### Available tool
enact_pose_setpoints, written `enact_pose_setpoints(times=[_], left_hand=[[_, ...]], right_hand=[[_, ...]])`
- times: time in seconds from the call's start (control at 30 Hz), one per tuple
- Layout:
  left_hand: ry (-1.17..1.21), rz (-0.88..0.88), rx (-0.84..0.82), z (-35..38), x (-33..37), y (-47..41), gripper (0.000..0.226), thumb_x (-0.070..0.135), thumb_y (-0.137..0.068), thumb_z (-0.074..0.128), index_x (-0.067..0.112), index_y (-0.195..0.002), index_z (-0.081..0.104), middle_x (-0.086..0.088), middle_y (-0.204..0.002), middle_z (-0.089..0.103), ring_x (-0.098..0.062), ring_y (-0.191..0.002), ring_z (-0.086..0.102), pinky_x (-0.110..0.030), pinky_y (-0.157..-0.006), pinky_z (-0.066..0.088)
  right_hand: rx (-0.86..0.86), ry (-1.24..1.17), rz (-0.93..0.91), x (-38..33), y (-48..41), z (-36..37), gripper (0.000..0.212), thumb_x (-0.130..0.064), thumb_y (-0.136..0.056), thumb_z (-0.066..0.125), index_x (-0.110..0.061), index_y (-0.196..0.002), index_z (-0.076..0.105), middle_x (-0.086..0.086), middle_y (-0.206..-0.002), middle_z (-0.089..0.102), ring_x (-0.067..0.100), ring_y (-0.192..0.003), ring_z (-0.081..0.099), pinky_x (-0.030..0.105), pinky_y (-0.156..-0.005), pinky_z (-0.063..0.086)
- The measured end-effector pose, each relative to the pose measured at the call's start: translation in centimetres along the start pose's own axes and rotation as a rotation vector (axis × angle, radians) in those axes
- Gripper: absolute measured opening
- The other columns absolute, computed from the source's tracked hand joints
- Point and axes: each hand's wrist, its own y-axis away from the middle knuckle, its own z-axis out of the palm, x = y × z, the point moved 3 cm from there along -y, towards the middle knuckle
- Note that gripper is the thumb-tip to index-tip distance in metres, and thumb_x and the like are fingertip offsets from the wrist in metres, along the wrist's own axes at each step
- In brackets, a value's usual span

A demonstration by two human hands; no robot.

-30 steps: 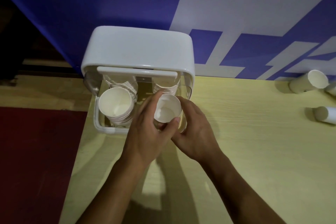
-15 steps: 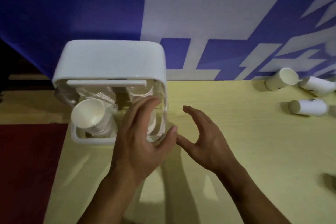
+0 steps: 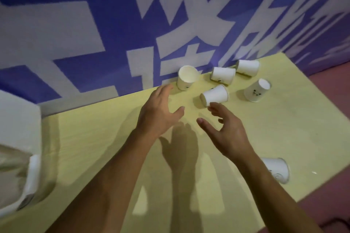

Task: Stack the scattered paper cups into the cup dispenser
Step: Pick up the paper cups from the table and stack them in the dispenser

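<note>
Head view. Both forearms reach from the bottom edge over the yellow table (image 3: 98, 138). The left hand (image 3: 161, 111) is palm down with its fingers straight and slightly spread, grasping nothing. Its fingertips are just beside the open-mouth cup (image 3: 186, 77). The right hand (image 3: 229, 134) has loosely curved fingers parted from the thumb and is also empty. Its fingertips stop just short of the lying cup (image 3: 215, 95).

The cup dispenser (image 3: 20, 138) sits at the left edge, cut off and blurred, so its contents cannot be made out. The near cup (image 3: 277, 169) is partly hidden behind the right forearm.

The open-mouth cup stands by the blue wall (image 3: 56, 5), mouth up. The lying cup is on its side, long axis roughly left to right, base toward the hands. Two rear cups (image 3: 223, 75) (image 3: 247, 67) lie on their sides near the wall. The inverted cup (image 3: 257, 90) stands base up.
</note>
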Motion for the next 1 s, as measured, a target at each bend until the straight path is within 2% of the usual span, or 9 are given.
enact_pose_setpoints(times=[0.1,0.2,0.33,0.43,0.53,0.57,0.67,0.8,1.0], left_hand=[[0.011,-0.095,-0.053,4.7,1.3,-4.7,0.097,0.058,-0.087,0.074,0.024,-0.162,0.023,-0.002,-0.167,0.032,-0.024,-0.151,0.035,-0.041,-0.113,0.042],[0.162,-0.238,0.028,8.3,1.7,-8.3,0.109,0.059,-0.077,0.084,0.021,-0.160,0.025,-0.005,-0.162,0.038,-0.026,-0.147,0.040,-0.045,-0.113,0.046],[0.320,-0.384,0.258,11.0,3.1,-11.0,0.091,0.054,-0.073,0.089,0.017,-0.144,0.045,-0.005,-0.141,0.056,-0.024,-0.124,0.056,-0.032,-0.089,0.048],[0.397,-0.438,0.351,11.2,3.7,-11.4,0.077,0.050,-0.077,0.087,0.016,-0.137,0.052,-0.004,-0.132,0.061,-0.020,-0.114,0.060,-0.031,-0.085,0.051],[0.399,-0.409,0.347,9.8,3.3,-9.5,0.074,0.052,-0.080,0.084,0.020,-0.138,0.051,0.000,-0.129,0.061,-0.013,-0.108,0.056,-0.029,-0.082,0.051],[0.405,-0.406,0.337,9.0,3.0,-8.4,0.074,0.054,-0.080,0.084,0.022,-0.138,0.051,0.002,-0.128,0.061,-0.014,-0.108,0.057,-0.030,-0.082,0.052],[0.406,-0.327,0.292,5.8,1.1,-4.1,0.072,0.057,-0.079,0.083,0.030,-0.137,0.049,0.007,-0.126,0.061,-0.016,-0.109,0.061,-0.033,-0.082,0.058],[0.455,-0.316,0.256,1.7,-2.5,1.6,0.073,0.063,-0.076,0.080,0.034,-0.136,0.051,0.012,-0.124,0.061,-0.014,-0.111,0.061,-0.033,-0.084,0.059],[0.546,-0.339,0.287,-3.5,-7.5,8.3,0.070,0.071,-0.071,0.076,0.034,-0.128,0.055,0.019,-0.121,0.064,-0.012,-0.111,0.063,-0.036,-0.086,0.057]], right_hand=[[0.015,-0.009,0.063,4.1,-1.8,-2.1,0.071,-0.061,-0.088,0.071,-0.026,-0.147,0.052,-0.017,-0.128,0.061,0.000,-0.113,0.053,0.025,-0.096,0.046],[0.008,-0.071,0.151,7.3,-3.2,-3.0,0.070,-0.059,-0.088,0.070,-0.026,-0.147,0.052,-0.017,-0.125,0.061,0.005,-0.112,0.058,0.026,-0.094,0.048],[0.021,-0.203,0.261,9.7,-4.5,-2.9,0.064,-0.054,-0.089,0.072,-0.022,-0.142,0.056,-0.008,-0.125,0.067,0.010,-0.106,0.065,0.024,-0.085,0.049],[0.024,-0.245,0.385,10.6,-5.8,-2.2,0.067,-0.061,-0.088,0.071,-0.017,-0.138,0.059,-0.005,-0.120,0.069,0.009,-0.100,0.065,0.025,-0.082,0.050],[0.045,-0.413,0.597,10.8,-7.7,-0.9,0.089,-0.079,-0.075,0.068,-0.005,-0.123,0.067,0.011,-0.104,0.072,0.019,-0.094,0.069,0.049,-0.090,0.059],[0.039,-0.493,0.676,10.5,-8.5,-0.4,0.091,-0.082,-0.073,0.067,-0.001,-0.115,0.068,0.016,-0.100,0.071,0.021,-0.089,0.068,0.053,-0.091,0.060],[0.023,-0.693,0.814,9.1,-11.5,1.3,0.086,-0.085,-0.071,0.068,-0.010,-0.112,0.059,0.008,-0.108,0.066,0.025,-0.095,0.064,0.046,-0.091,0.058],[0.095,-0.661,0.830,7.9,-14.9,3.0,0.095,-0.081,-0.071,0.068,-0.014,-0.136,0.054,0.006,-0.118,0.065,0.028,-0.104,0.064,0.047,-0.098,0.055],[0.206,-0.453,0.656,4.5,-13.5,3.8,0.082,-0.067,-0.078,0.075,-0.010,-0.134,0.056,0.004,-0.119,0.067,0.025,-0.105,0.066,0.041,-0.092,0.058]])
